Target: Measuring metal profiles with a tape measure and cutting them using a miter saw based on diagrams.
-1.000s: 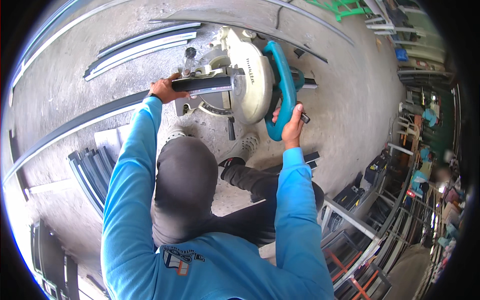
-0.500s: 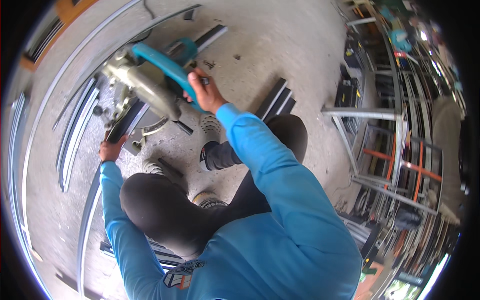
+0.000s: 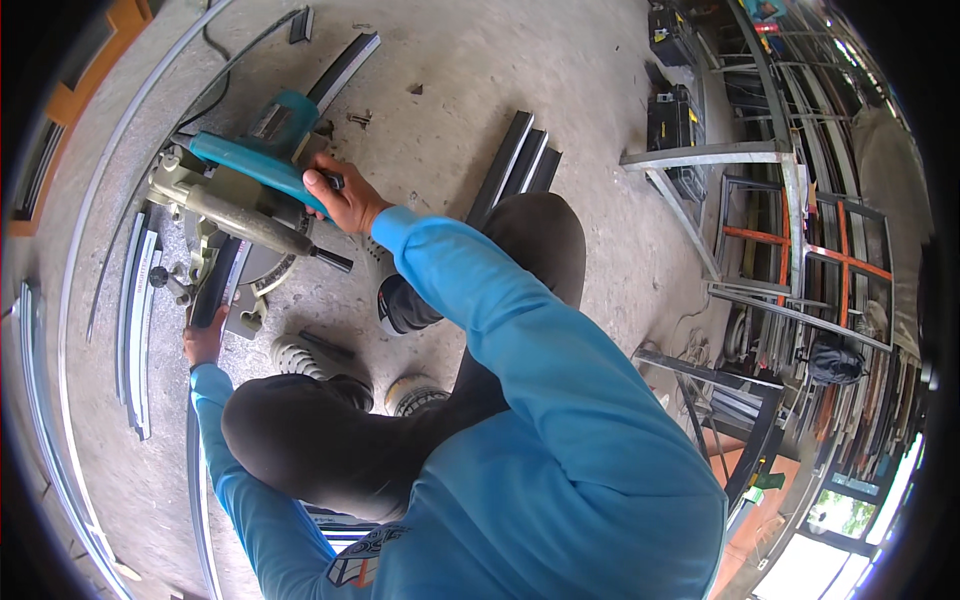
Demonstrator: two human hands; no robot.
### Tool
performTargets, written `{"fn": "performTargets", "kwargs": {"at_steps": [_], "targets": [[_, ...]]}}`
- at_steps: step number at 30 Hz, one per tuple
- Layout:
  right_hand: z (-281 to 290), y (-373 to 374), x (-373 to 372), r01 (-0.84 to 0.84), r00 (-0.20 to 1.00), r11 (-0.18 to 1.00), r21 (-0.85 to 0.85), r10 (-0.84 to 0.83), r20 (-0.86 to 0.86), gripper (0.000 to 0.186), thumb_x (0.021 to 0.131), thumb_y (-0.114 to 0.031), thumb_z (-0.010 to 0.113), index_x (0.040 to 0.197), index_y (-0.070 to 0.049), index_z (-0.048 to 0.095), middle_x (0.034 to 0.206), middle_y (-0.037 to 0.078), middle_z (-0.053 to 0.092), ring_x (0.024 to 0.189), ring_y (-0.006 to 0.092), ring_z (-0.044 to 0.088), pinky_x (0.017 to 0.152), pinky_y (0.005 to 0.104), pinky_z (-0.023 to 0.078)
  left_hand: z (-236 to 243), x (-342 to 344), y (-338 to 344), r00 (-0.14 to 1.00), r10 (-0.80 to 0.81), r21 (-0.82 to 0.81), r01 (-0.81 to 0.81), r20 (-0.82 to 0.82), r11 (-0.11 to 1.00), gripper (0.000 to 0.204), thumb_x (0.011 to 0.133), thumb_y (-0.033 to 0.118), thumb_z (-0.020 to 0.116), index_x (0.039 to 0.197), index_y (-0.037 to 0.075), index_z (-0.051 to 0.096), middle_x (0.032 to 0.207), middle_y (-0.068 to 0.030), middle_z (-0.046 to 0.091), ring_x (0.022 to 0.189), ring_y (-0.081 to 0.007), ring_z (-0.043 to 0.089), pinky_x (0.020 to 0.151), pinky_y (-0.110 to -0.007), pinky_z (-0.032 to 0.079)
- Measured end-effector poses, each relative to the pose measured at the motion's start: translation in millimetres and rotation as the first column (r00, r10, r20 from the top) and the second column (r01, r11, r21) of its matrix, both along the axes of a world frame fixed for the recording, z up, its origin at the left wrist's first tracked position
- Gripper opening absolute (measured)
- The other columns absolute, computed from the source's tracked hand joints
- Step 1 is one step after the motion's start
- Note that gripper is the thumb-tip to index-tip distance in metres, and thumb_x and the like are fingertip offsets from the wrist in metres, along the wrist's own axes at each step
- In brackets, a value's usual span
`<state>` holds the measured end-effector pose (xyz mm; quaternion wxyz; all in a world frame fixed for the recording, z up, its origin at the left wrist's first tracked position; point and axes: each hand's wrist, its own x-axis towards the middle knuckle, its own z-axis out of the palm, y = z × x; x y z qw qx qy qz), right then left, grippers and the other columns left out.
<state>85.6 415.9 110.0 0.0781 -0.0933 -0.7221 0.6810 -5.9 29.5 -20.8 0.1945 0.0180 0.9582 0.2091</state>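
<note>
A mitre saw [image 3: 245, 220] with a teal handle [image 3: 245, 160] and a teal motor housing stands on the floor, ahead and to the left. My right hand [image 3: 343, 195] is wrapped round the near end of that handle. A dark metal profile [image 3: 219, 278] with a light side lies across the saw's base. My left hand [image 3: 205, 340] grips the profile close to the saw, fingers partly hidden beneath it. The blade and the point where it would meet the profile are hidden by the saw's arm.
Cut profiles [image 3: 512, 165] lie by my right knee, and longer strips [image 3: 135, 310] lie left of the saw. Another profile [image 3: 345, 68] sits beyond the motor. A power cord [image 3: 215, 50] trails behind. A metal frame stand [image 3: 710, 155] and black toolboxes [image 3: 675, 125] are at the right.
The view has turned, so the saw and both hands appear further left, with more of the right side showing. Both hands keep their holds on the handle and the profile.
</note>
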Motion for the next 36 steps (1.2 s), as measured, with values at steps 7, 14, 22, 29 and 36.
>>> {"fn": "performTargets", "kwargs": {"at_steps": [7, 14, 22, 29, 36], "targets": [[-28.1, 3.8, 6.9, 0.006, 1.0, 1.0, 0.018, -0.005, -0.027, 0.052, 0.098, -0.055, 0.053, 0.102, -0.004, 0.055, 0.073, 0.008, 0.063, 0.063, 0.0153, 0.063, 0.059, 0.0315, 0.053, -11.3, -3.8, -4.5, 0.999, -0.028, -0.074, 0.026, -0.021, 0.997, 0.078, 0.07, 0.067, 0.078, 0.13, 0.018, 0.063, 0.109, -0.0188, 0.073, 0.104, -0.0396, 0.068, 0.09, -0.048, 0.051], [1.2, -4.6, -4.5, 0.043, 0.98, 0.998, 0.046, -0.051, 0.191, 0.049, 0.099, -0.053, 0.053, 0.107, -0.004, 0.058, 0.083, 0.007, 0.063, 0.067, 0.0161, 0.065, 0.061, 0.0309, 0.053, -20.2, -7.6, -10.3, 0.995, 0.054, -0.144, -0.042, 0.082, 0.989, 0.1, 0.061, 0.081, 0.074, 0.141, 0.024, 0.054, 0.119, -0.0233, 0.068, 0.112, -0.0388, 0.066, 0.094, -0.049, 0.051], [165.2, -12.2, -117.7, -0.254, 0.923, 0.881, 0.4, 0.098, 0.371, 0.076, 0.097, -0.07, 0.038, 0.099, 0.001, 0.065, 0.08, 0.015, 0.07, 0.067, 0.0219, 0.068, 0.066, 0.0354, 0.055, -2.7, -3.6, -5.8, 0.998, 0.027, -0.052, -0.025, 0.05, 0.998, 0.096, 0.062, 0.077, 0.076, 0.138, 0.021, 0.056, 0.115, -0.0246, 0.068, 0.113, -0.0416, 0.064, 0.098, -0.049, 0.049], [-1.4, 56.1, -147.9, 0.705, 0.708, 0.709, -0.031, -0.705, -0.042, 0.045, 0.098, -0.043, 0.061, 0.105, 0.001, 0.061, 0.081, 0.01, 0.07, 0.07, 0.0187, 0.069, 0.061, 0.0335, 0.056, -11.2, -6.7, -8.1, 0.998, 0.025, 0.048, -0.028, 0.063, 0.998, 0.094, 0.064, 0.07, 0.081, 0.135, 0.013, 0.058, 0.115, -0.0247, 0.068, 0.111, -0.0411, 0.065, 0.096, -0.048, 0.05], [-188.9, -8.2, -154.1, 0.792, 0.517, 0.573, -0.212, -0.445, 0.731, 0.069, 0.074, -0.02, 0.081, 0.132, -0.004, 0.046, 0.111, 0.021, 0.065, 0.096, 0.0388, 0.066, 0.085, 0.0552, 0.052, -17.6, -2.7, -6.2, 0.997, -0.03, 0.239, 0.011, 0.073, 0.971, 0.039, 0.082, 0.036, 0.081, 0.108, 0.007, 0.076, 0.098, -0.0063, 0.076, 0.082, -0.0184, 0.07, 0.079, -0.034, 0.054]]}}
